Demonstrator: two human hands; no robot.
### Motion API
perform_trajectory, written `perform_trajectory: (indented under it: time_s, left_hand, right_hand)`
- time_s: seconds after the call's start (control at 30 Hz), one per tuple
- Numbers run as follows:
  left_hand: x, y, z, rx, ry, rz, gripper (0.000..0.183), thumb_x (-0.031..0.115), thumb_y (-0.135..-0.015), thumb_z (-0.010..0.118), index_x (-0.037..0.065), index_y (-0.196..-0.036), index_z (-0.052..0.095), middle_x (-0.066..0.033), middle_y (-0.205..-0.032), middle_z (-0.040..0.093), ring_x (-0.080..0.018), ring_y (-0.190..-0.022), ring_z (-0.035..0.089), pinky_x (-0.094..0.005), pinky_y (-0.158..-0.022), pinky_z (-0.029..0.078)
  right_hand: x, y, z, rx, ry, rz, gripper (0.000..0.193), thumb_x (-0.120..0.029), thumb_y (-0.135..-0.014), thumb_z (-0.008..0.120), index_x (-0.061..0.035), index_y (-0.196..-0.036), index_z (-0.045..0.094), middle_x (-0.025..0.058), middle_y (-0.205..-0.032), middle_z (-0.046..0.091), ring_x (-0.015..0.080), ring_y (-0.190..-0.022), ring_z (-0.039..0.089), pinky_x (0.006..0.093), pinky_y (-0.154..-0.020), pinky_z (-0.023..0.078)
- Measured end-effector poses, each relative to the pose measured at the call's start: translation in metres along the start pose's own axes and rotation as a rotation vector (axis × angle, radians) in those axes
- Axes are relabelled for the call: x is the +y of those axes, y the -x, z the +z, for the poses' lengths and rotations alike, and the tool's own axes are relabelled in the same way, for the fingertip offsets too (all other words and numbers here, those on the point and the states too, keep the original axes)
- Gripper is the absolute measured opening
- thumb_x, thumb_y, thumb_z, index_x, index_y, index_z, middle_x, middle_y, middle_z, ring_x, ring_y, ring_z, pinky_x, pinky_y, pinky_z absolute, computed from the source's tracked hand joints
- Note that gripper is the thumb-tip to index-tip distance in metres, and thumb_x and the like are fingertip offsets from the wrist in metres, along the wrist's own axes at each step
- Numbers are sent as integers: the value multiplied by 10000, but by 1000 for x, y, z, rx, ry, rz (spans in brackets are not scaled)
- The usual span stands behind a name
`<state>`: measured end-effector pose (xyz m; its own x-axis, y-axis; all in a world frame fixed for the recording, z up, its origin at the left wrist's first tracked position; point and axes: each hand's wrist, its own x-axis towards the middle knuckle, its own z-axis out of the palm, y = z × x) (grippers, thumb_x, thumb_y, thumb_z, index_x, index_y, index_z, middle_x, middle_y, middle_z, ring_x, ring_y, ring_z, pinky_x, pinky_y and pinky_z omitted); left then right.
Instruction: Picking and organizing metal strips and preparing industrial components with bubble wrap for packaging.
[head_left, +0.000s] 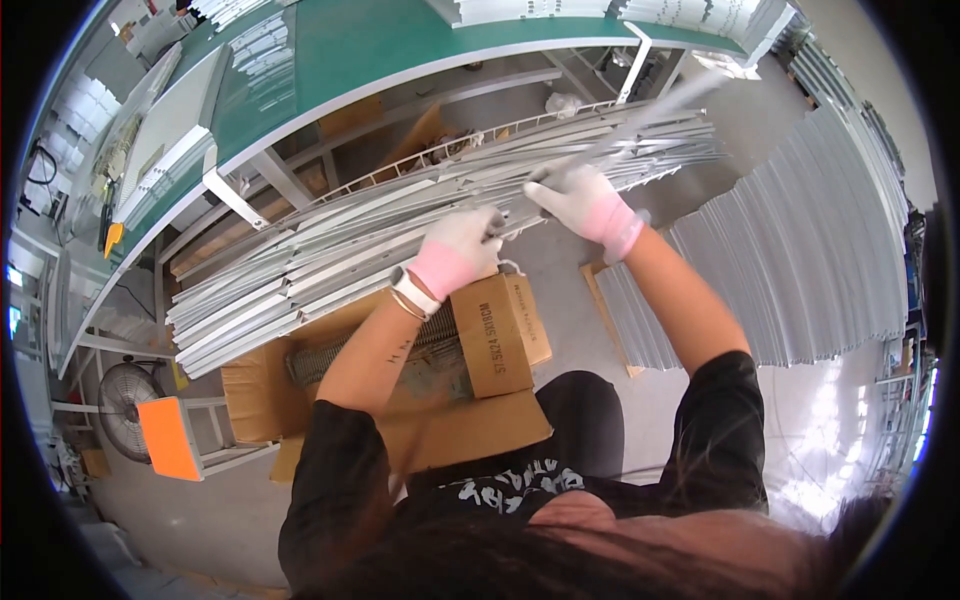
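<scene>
Both hands wear white gloves with pink cuffs. My right hand (580,205) closes round a long, thin grey metal strip (655,112), which slants up to the far right and is blurred along its far part. At the strip's near end my left hand (462,245) is closed, with fingers curled; its grip is partly hidden by the glove. Below both hands lies a large pile of long white and grey metal strips (350,235). An opened cardboard box (490,425) sits under my left forearm, holding a stack of thin ribbed metal pieces (438,345).
A green-topped workbench (330,70) spans the far side, with white metal brackets at its edge. Many stacked grey panels (790,250) stand at the right. An orange-topped stool (170,438) and a floor fan (128,410) are at the lower left.
</scene>
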<state>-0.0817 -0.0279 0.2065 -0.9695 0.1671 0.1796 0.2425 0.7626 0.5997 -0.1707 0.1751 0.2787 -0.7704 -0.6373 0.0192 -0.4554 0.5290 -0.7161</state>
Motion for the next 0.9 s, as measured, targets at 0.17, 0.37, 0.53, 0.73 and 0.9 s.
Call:
perform_trajectory:
  time_s: [0.17,0.37,0.53,0.73,0.9]
  left_hand:
    - [8,22,-4,125,-69,107,341,116,-794,746,51,-1113,643,-143,-1015,682,-348,-960,649,-425,-838,524]
    - [7,35,11,262,-221,205,222,89,-778,748,73,-984,669,-87,-956,676,-313,-927,628,-433,-807,506]
    - [9,40,28,428,-500,292,183,134,-750,782,103,-888,665,-27,-797,608,-271,-765,597,-415,-671,448]
    - [18,64,68,141,-96,-94,765,225,-839,758,-41,-1458,396,-39,-852,654,-213,-661,595,-333,-608,498]
    - [0,66,90,156,312,-223,784,117,-839,727,-32,-1502,335,-91,-1074,678,-161,-701,585,-289,-653,511]
  right_hand:
    - [15,-34,14,-133,150,-42,369,-340,-953,628,8,-859,706,111,-718,683,234,-671,666,352,-668,531]
    - [-5,-53,10,-296,194,14,448,-404,-926,652,39,-874,691,150,-729,689,255,-681,682,374,-687,536]
    - [34,-52,19,-46,29,-42,439,-409,-965,629,17,-901,712,73,-638,617,142,-603,612,316,-582,506]
    - [47,-37,22,-116,-127,-5,431,-416,-984,619,6,-994,706,37,-685,617,107,-596,586,264,-564,487]
    - [48,-34,16,-134,-145,3,402,-412,-916,682,-18,-964,747,61,-718,668,143,-666,626,293,-628,508]
